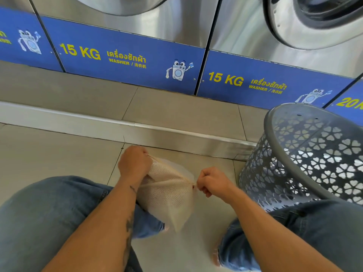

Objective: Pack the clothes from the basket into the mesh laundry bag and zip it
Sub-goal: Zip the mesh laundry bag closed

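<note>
- Two knees in blue denim jeans [49, 209] frame the lower edge of the view; the person crouches over a tiled floor [49, 150].
- Left hand [134, 162]: fingers closed around the far left corner of one cream mesh laundry bag [167, 191], lifting that corner.
- Right hand [213, 183]: fingers pinched shut at the bag's right corner, where a small red spot shows; whether this is the zip pull cannot be told.
- The mesh laundry bag hangs stretched between the two hands, just above the floor and between the knees, its lower corner pointing down. Its contents cannot be made out.
- One grey plastic basket [306, 160] with a flower-shaped cut-out pattern stands on the floor to the right, beside the right knee; no clothes are visible in its open top.
- One metal strip [137, 128] runs across the floor beyond the hands.
- Washing machines [176, 22] line the far side, two steel door rims visible. Blue base panels [127, 55] read "15 KG", Thai script, "WASHER" and Chinese characters; this wording is legible twice. A further panel at far right begins "20". Three cartoon washer mascots are visible.
</note>
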`<state>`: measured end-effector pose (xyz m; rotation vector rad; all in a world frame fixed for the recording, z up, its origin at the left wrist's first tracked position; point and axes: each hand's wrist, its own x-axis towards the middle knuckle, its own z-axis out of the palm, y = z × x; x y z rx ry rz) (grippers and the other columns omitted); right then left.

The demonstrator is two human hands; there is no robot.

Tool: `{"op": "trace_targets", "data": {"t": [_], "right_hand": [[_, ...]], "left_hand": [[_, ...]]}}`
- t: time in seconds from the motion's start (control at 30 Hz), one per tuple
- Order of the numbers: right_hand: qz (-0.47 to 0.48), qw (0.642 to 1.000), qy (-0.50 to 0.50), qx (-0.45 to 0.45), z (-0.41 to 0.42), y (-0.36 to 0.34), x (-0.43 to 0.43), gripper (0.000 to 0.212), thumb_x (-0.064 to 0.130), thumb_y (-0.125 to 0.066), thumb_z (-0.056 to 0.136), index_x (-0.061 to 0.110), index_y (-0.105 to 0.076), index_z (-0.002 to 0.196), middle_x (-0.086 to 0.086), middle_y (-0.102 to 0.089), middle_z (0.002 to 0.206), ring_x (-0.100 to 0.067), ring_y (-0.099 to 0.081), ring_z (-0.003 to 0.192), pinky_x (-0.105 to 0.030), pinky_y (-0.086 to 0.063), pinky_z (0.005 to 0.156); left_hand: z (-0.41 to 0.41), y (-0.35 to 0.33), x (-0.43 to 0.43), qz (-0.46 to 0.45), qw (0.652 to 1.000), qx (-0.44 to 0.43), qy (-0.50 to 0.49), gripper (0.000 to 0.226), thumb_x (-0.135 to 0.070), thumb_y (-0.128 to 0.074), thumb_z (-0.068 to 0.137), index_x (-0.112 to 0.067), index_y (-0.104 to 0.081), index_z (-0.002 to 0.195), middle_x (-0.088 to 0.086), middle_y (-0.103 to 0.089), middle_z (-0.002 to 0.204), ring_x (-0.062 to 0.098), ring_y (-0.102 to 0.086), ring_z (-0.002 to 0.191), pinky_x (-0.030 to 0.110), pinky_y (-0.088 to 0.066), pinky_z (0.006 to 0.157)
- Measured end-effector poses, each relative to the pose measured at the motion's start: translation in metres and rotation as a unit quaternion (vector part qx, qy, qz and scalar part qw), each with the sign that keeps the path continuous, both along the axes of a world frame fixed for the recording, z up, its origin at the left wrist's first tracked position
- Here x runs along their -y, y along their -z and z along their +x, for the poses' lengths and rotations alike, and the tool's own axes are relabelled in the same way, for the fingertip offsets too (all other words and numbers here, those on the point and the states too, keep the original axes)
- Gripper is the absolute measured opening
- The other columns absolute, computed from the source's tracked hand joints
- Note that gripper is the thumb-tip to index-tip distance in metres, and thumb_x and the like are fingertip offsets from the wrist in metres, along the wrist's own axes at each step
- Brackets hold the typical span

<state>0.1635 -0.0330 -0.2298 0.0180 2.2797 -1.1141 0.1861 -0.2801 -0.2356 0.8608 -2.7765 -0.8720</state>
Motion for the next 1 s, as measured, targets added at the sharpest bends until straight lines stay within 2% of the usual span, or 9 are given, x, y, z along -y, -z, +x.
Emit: {"op": "trace_targets", "data": {"t": [0.1, 0.2, 0.37, 0.5, 0.6, 0.7, 0.83, 0.93, 1.0], "right_hand": [[-0.019, 0.998, 0.038, 0.039, 0.006, 0.003, -0.011, 0.007, -0.005, -0.061, 0.076, 0.002, -0.062, 0.074, -0.017, -0.061, 0.071, -0.02, -0.054, 0.057, -0.032, -0.049, 0.052], [-0.051, 0.995, 0.06, 0.057, 0.009, 0.003, -0.012, 0.012, -0.006, -0.059, 0.075, 0.005, -0.061, 0.081, -0.017, -0.057, 0.073, -0.021, -0.052, 0.057, -0.03, -0.046, 0.05], [-0.108, 0.985, 0.107, 0.086, 0.008, 0.012, -0.013, 0.014, -0.009, -0.06, 0.075, 0.002, -0.062, 0.084, -0.021, -0.06, 0.078, -0.029, -0.058, 0.067, -0.039, -0.059, 0.067], [-0.118, 0.979, 0.108, 0.127, 0.015, 0.021, -0.014, 0.016, -0.011, -0.064, 0.083, -0.002, -0.068, 0.095, -0.02, -0.067, 0.087, -0.028, -0.066, 0.077, -0.038, -0.063, 0.076], [-0.076, 0.985, 0.097, 0.119, 0.022, 0.028, -0.014, 0.014, -0.005, -0.068, 0.086, -0.005, -0.073, 0.099, -0.017, -0.071, 0.087, -0.023, -0.068, 0.076, -0.04, -0.064, 0.079], [-0.042, 0.991, 0.085, 0.092, 0.024, 0.032, -0.012, 0.017, 0.005, -0.07, 0.088, -0.005, -0.074, 0.101, -0.011, -0.066, 0.084, -0.016, -0.062, 0.073, -0.029, -0.059, 0.067], [-0.063, 0.987, 0.104, 0.107, 0.023, 0.033, -0.009, 0.007, 0.003, -0.071, 0.088, 0.003, -0.074, 0.093, -0.009, -0.063, 0.081, -0.015, -0.058, 0.069, -0.027, -0.054, 0.065], [-0.082, 0.984, 0.098, 0.125, 0.024, 0.035, -0.007, 0.008, 0.002, -0.071, 0.088, 0.009, -0.072, 0.085, -0.009, -0.065, 0.081, -0.018, -0.06, 0.073, -0.031, -0.057, 0.074], [-0.087, 0.984, 0.091, 0.127, 0.025, 0.036, -0.007, 0.012, -0.002, -0.068, 0.088, 0.01, -0.07, 0.083, -0.008, -0.065, 0.079, -0.017, -0.062, 0.071, -0.031, -0.058, 0.072]], "left_hand": [[0.004, 0.003, 0.013, 0.004, 0.999, 0.021, -0.041, 0.026, -0.01, -0.054, 0.085, -0.019, -0.077, 0.096, 0.005, -0.07, 0.101, 0.021, -0.055, 0.078, 0.031, -0.046, 0.066], [0.006, 0.002, 0.007, -0.082, 0.997, 0.007, 0.006, 0.031, -0.008, -0.053, 0.083, -0.018, -0.071, 0.105, 0.007, -0.06, 0.114, 0.027, -0.056, 0.098, 0.04, -0.048, 0.08], [0.013, -0.019, -0.051, -0.146, 0.956, -0.067, 0.246, 0.033, -0.016, -0.055, 0.083, -0.027, -0.063, 0.113, -0.006, -0.058, 0.116, 0.018, -0.051, 0.107, 0.038, -0.041, 0.096], [0.031, 0.002, -0.089, -0.131, 0.905, 0.016, 0.405, 0.029, -0.025, -0.046, 0.091, -0.027, -0.063, 0.114, -0.005, -0.059, 0.114, 0.021, -0.053, 0.104, 0.038, -0.044, 0.089], [0.042, 0.015, -0.096, -0.146, 0.897, 0.096, 0.406, 0.031, -0.037, -0.038, 0.091, -0.025, -0.063, 0.105, -0.003, -0.064, 0.108, 0.021, -0.056, 0.095, 0.038, -0.048, 0.082], [0.044, 0.016, -0.098, -0.107, 0.915, 0.123, 0.368, 0.03, -0.048, -0.044, 0.086, -0.025, -0.061, 0.096, -0.004, -0.066, 0.099, 0.019, -0.059, 0.087, 0.035, -0.05, 0.075], [0.05, 0.02, -0.103, -0.137, 0.907, 0.152, 0.368, 0.053, -0.06, -0.057, 0.073, -0.025, -0.051, 0.113, -0.004, -0.059, 0.112, 0.021, -0.054, 0.102, 0.036, -0.046, 0.086], [0.059, 0.029, -0.109, -0.174, 0.908, 0.158, 0.348, 0.058, -0.044, -0.061, 0.072, -0.023, -0.039, 0.122, -0.003, -0.048, 0.122, 0.022, -0.044, 0.113, 0.036, -0.038, 0.097], [0.059, 0.03, -0.109, -0.157, 0.918, 0.132, 0.34, 0.051, -0.025, -0.062, 0.069, -0.025, -0.04, 0.115, -0.005, -0.049, 0.117, 0.02, -0.044, 0.107, 0.033, -0.04, 0.092]]}}
